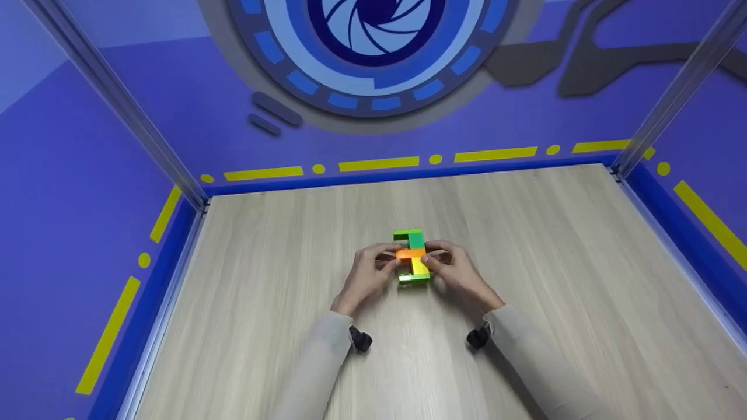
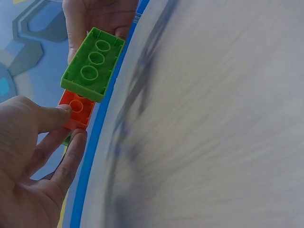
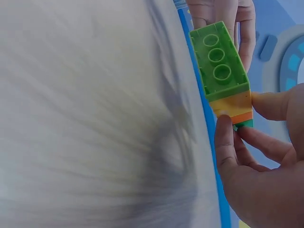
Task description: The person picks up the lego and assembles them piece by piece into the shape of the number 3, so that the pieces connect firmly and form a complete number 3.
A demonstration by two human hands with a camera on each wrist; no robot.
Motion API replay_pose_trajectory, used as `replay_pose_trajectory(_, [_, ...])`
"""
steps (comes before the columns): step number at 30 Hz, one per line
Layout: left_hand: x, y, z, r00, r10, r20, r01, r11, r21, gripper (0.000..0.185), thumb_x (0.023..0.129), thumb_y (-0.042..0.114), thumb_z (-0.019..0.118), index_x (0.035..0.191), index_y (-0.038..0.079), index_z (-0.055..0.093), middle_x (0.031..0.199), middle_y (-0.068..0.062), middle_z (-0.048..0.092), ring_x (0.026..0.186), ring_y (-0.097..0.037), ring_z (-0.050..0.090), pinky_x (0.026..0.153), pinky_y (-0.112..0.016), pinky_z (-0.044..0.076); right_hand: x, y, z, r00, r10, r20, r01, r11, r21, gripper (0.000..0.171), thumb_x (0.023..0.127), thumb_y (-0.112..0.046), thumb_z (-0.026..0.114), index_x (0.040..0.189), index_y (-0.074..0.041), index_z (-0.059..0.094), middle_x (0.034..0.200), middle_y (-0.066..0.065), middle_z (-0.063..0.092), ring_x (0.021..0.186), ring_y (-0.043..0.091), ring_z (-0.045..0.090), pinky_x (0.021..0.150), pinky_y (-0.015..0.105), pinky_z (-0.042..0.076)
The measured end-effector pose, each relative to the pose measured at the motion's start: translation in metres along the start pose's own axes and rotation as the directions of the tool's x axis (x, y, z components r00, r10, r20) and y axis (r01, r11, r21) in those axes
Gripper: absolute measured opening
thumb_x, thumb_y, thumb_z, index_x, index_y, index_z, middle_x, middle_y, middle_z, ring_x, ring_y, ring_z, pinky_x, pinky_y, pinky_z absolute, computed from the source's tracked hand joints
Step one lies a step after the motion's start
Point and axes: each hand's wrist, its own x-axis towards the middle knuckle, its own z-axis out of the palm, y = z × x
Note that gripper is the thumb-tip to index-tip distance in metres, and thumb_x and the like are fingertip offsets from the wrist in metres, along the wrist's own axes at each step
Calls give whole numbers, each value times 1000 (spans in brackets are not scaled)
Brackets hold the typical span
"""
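While your left hand (image 1: 367,275) pinches the orange plastic brick (image 1: 410,254) at 9 o'clock | stacked green, orange and yellow plastic brick assembly (image 1: 412,256) sits mid-table on the pale wood-grain tabletop (image 1: 262,291) | your right hand (image 1: 458,273) grips it at 3 o'clock.

Setting: a staged recording booth, not a home or workshop. Evidence: a pale wood-grain tabletop (image 1: 525,280) was boxed in by blue-violet walls (image 1: 70,192) on three sides; metal corner posts (image 1: 117,105) rose at the back corners; a large circular shutter-like emblem (image 1: 373,35) in blue and white decorated the back wall; yellow dashes and dots (image 1: 379,164) ran along the base as trim. The only loose item was a toy brick assembly (image 1: 412,255).
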Motion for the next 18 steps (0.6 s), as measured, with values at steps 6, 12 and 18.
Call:
replay_pose_trajectory(6, [2, -7, 5, 998, -65, 3, 65, 998, -26, 33, 102, 2, 71, 134, 9, 73, 138, -10, 70, 115, -19, 74, 96, -23, 61, 3, 5, 2, 999, 34, -11, -35, 999, -26, 44, 106, -18, 67, 147, -2, 61, 143, 20, 63, 122, 33, 67, 100, 37, 58])
replay_pose_trajectory(12, [4, -9, 7, 995, -101, 4, 102, 994, -28, 33, 102, 2, 71, 134, 9, 73, 141, -10, 69, 116, -20, 73, 97, -24, 61, 5, 7, 4, 999, 43, -17, -44, 998, -39, 45, 106, -17, 67, 148, -2, 60, 143, 20, 64, 126, 35, 66, 106, 44, 57])
replay_pose_trajectory(18, [9, -9, 6, 990, -140, 0, 140, 990, -4, 34, 103, 5, 70, 137, 7, 71, 143, -9, 68, 119, -19, 72, 100, -26, 60, 9, 7, 4, 997, 72, -26, -73, 997, -29, 45, 107, -17, 67, 149, -3, 60, 142, 18, 65, 125, 32, 65, 104, 41, 57])
